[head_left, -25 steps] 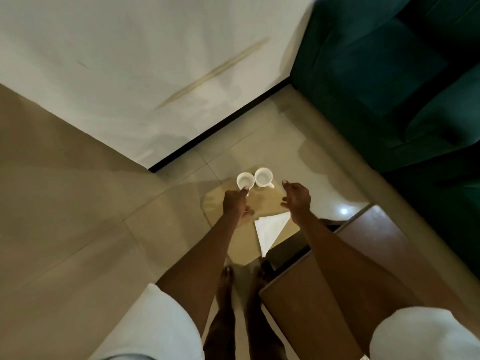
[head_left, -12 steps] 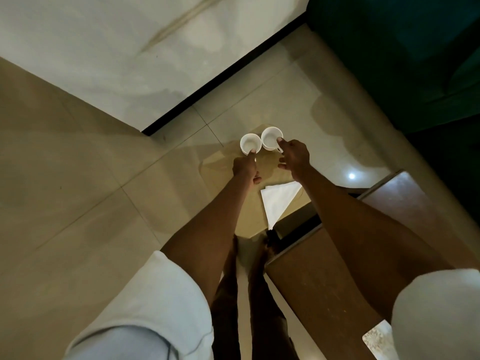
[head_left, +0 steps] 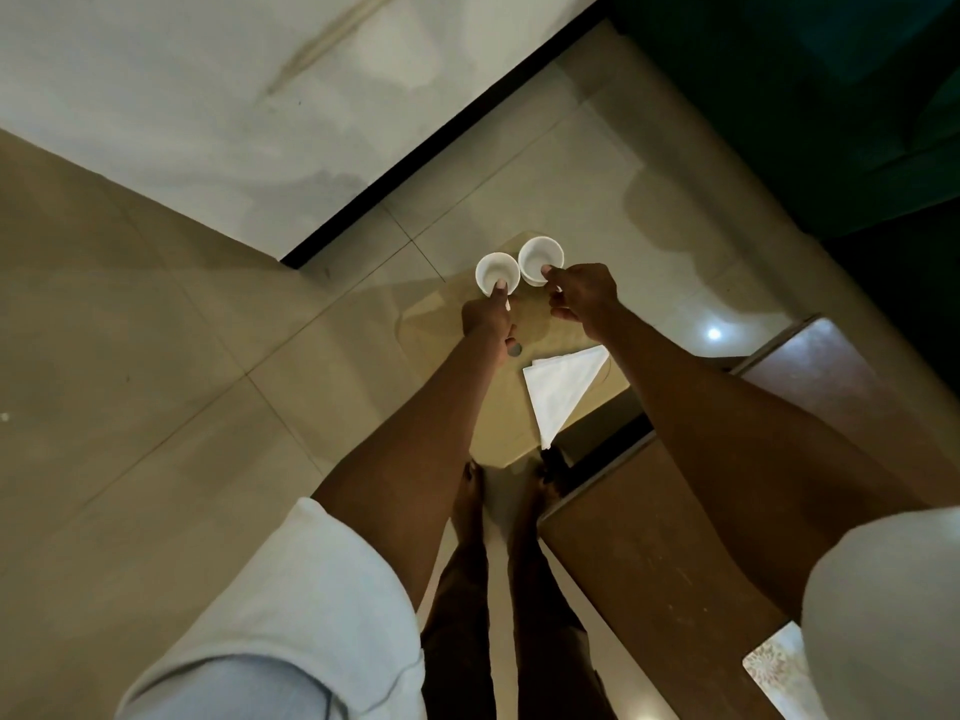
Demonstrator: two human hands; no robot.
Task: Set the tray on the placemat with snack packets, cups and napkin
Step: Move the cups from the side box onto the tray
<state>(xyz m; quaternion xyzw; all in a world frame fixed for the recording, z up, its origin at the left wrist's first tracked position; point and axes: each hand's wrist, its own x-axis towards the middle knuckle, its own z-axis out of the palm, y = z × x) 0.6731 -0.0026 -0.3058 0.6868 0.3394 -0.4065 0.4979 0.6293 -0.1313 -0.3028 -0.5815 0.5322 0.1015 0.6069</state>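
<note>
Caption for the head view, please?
Left hand pinches left cup, right hand right cup, at tray's far corner; napkin nearer.

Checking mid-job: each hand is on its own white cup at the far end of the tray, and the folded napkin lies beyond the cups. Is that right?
Not quite. In the head view the left hand holds the left cup and the right hand the right cup at the far end of the tray, but the napkin lies nearer the person than the cups, not beyond them.

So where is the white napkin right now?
In the head view the napkin lies on the tan tray, a little right of centre. It is just below the right hand, nearer the person than the left cup and right cup.
</note>
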